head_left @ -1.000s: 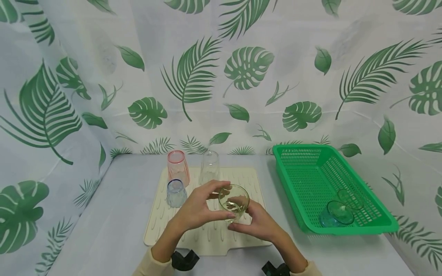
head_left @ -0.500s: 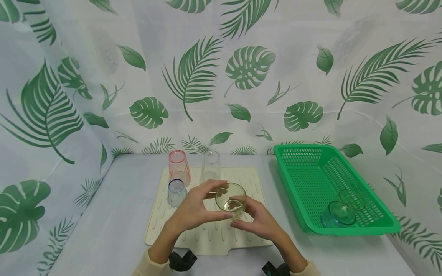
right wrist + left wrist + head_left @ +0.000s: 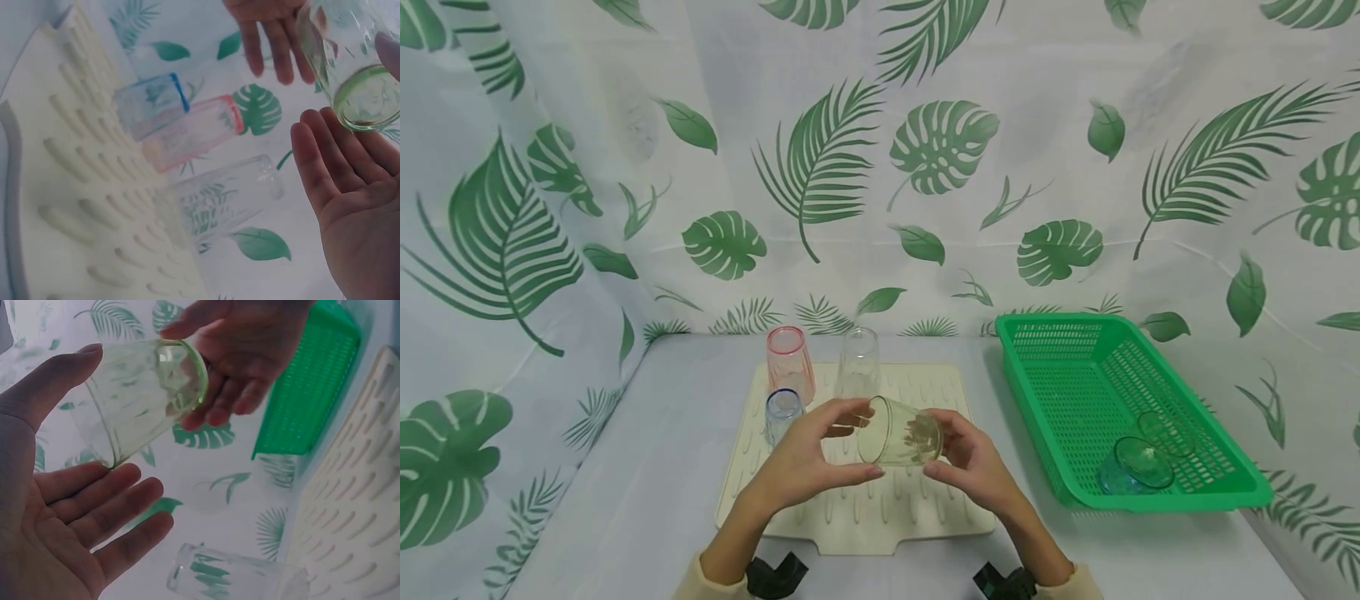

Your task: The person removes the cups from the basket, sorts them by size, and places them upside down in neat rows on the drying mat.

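A yellow-green tinted drinking glass [image 3: 901, 433] lies on its side in the air above the cream drying mat [image 3: 850, 508]. Its open rim faces left and its thick base faces right. The left hand [image 3: 805, 458] holds it at the rim between thumb and fingers; in the left wrist view the glass [image 3: 128, 387] touches the thumb and fingertips. At the base, the right hand [image 3: 976, 462] grips with thumb and fingers; the right wrist view shows the thick greenish glass bottom [image 3: 365, 94] there.
Behind the hands on the mat stand a red-rimmed glass [image 3: 790, 367], a blue-rimmed glass [image 3: 781, 417] and a clear tall glass [image 3: 858, 367]. To the right, a green plastic basket [image 3: 1037, 417] holds a blue glass [image 3: 1131, 468] and another tinted glass [image 3: 1167, 433].
The glass has tipped from mouth-up to lying sideways, its rim swinging left and its base right. The left hand has shifted left; the right hand has moved slightly right to the base.
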A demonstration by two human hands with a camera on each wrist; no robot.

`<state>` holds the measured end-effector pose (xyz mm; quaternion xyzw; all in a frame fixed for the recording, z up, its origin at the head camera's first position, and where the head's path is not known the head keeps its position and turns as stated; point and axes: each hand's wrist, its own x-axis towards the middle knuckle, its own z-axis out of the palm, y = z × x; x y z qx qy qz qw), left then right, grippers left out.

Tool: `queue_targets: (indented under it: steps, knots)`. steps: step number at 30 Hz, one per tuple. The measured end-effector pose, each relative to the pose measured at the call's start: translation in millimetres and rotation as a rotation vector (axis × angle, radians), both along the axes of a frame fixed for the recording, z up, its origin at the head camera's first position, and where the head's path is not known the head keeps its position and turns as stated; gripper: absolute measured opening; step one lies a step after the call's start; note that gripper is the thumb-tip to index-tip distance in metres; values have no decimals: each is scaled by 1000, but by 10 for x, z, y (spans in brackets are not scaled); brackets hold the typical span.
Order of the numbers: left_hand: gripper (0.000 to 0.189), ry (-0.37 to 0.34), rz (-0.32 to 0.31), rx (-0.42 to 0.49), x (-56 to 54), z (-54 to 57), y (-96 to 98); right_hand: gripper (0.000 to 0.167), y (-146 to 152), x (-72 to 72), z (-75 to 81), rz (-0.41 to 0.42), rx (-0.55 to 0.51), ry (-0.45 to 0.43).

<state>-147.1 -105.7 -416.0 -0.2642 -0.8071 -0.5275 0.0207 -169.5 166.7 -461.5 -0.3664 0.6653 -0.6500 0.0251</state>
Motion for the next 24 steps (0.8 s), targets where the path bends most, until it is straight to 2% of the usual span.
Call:
queue_targets:
  steps: [5, 16, 20, 24]
  knots:
    - [69, -23, 9, -5, 30, -57, -21, 56, -24, -15, 50, 20, -83, -70]
    - [68, -52, 41, -21, 97, -115, -51, 46, -154, -31, 94, 86, -210, -73]
    - [68, -43, 83, -39, 153, -141, -104, 43, -174, -63, 79, 32, -225, -36]
    - [67, -30, 151, -60, 236, -172, -191, 41, -198, -107, 56, -19, -216, -5]
